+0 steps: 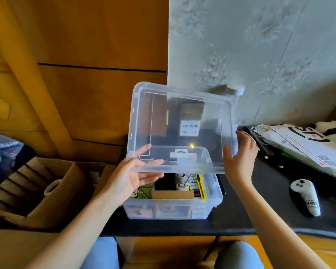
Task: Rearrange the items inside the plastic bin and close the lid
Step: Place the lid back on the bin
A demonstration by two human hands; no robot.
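A clear plastic lid point(182, 127) is hanging tilted above the open bin point(173, 207), which is sitting on the dark table point(241, 216). The left hand point(133, 174) is supporting the lid's near-left corner with spread fingers; the right hand point(241, 158) is pressing its right edge, fingers straight. Boxes, possibly cables, are filling the bin.

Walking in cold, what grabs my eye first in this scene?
The clear lid, held up between the left hand and right hand above the open plastic bin packed with small boxes. To the right on the dark mat lies a white controller.
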